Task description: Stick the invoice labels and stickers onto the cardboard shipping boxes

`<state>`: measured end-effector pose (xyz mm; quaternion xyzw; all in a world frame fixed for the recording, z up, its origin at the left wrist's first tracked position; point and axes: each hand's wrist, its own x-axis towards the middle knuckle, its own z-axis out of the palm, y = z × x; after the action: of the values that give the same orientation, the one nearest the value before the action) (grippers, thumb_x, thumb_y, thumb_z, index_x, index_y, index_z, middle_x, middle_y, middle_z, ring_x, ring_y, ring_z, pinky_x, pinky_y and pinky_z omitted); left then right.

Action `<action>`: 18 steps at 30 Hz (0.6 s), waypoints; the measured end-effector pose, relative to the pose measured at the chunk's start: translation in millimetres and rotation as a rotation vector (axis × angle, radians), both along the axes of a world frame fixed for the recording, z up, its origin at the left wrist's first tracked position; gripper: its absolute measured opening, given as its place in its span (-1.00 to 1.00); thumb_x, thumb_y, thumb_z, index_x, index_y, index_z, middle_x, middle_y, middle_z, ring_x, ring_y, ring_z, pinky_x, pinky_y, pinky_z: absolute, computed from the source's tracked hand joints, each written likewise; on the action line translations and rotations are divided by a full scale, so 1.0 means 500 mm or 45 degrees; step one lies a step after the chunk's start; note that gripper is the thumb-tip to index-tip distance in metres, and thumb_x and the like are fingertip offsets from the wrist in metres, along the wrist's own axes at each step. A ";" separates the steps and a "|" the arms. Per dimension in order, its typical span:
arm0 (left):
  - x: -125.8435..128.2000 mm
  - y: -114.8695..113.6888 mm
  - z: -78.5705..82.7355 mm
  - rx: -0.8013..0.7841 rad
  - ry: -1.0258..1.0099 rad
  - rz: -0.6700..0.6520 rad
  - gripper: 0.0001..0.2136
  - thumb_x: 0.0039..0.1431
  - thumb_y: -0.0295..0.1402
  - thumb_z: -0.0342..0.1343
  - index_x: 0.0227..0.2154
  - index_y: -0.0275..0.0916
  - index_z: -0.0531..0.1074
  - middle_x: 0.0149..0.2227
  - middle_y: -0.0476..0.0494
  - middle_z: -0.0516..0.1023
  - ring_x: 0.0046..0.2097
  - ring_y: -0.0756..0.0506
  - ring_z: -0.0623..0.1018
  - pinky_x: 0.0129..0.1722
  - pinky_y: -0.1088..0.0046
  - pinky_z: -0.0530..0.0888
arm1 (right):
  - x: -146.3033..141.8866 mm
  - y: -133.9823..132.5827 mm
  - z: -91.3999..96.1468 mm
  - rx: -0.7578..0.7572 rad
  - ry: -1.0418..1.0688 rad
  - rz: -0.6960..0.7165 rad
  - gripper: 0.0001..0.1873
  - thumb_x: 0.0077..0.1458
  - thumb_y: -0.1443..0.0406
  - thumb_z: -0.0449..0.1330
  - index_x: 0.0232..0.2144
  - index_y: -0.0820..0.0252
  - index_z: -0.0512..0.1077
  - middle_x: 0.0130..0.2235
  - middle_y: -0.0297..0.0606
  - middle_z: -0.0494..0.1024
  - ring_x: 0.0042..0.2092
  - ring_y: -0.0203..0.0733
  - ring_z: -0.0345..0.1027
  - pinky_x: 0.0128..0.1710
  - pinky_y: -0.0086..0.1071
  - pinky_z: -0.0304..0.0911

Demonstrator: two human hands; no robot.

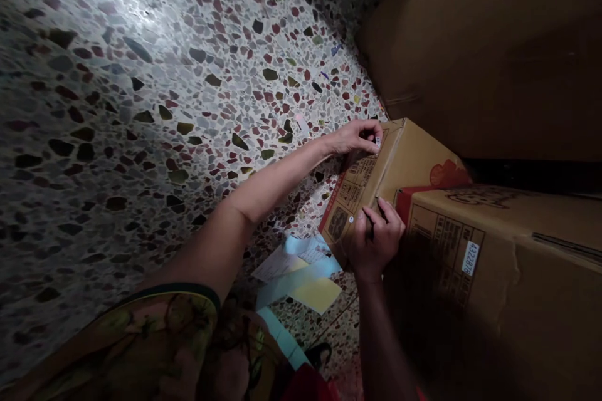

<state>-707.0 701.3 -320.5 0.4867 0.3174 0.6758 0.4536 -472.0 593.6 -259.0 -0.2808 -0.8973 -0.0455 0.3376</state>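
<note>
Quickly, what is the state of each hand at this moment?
Left hand: closed, pinching a small white label at the cardboard box.
Right hand: half curled by the same box; any hold cannot be told.

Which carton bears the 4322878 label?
The lower-right carton, beside the right hand; the carton at the left hand and the upper-right carton show none readable.

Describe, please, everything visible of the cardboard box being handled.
This brown cardboard box has dark printing and a red strip on one side, and a red motif on the adjoining face. It sits angled beside another box. The left grip pinches a small white label at its printed side; the right grip rests against it.
</note>
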 end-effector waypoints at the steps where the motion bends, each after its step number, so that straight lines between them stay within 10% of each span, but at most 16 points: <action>1: 0.000 0.000 0.000 0.010 0.009 0.002 -0.69 -0.16 -0.29 0.40 -0.41 -0.27 0.41 -0.43 0.02 0.32 -0.35 0.03 0.28 -0.29 0.44 0.20 | 0.000 0.000 -0.001 0.002 0.004 -0.002 -0.84 0.21 0.38 0.22 -0.14 0.14 0.47 0.03 -0.11 0.51 0.09 -0.01 0.42 0.06 0.03 0.37; 9: -0.020 0.035 -0.021 0.005 0.017 0.050 -0.30 -0.31 -0.31 0.54 -0.01 -0.20 0.44 -0.45 0.05 0.32 -0.32 -0.02 0.39 -0.25 0.41 0.32 | -0.001 -0.003 -0.006 -0.024 0.032 -0.025 -0.83 0.20 0.37 0.21 -0.14 0.11 0.48 0.04 -0.15 0.50 0.11 -0.03 0.40 0.10 0.02 0.35; 18: -0.005 0.074 -0.035 0.054 0.187 0.417 -0.45 0.15 0.11 0.20 0.03 -0.19 0.49 0.09 -0.23 0.49 0.20 -0.26 0.40 0.25 0.09 0.26 | -0.008 -0.013 -0.005 -0.167 0.048 -0.117 -0.84 0.26 0.28 0.14 -0.25 0.14 0.54 0.00 -0.09 0.54 0.09 -0.02 0.39 0.11 0.03 0.32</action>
<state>-709.6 738.2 -337.9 0.4859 0.4105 0.7098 0.3028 -475.9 586.9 -261.3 -0.3440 -0.8779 0.0031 0.3330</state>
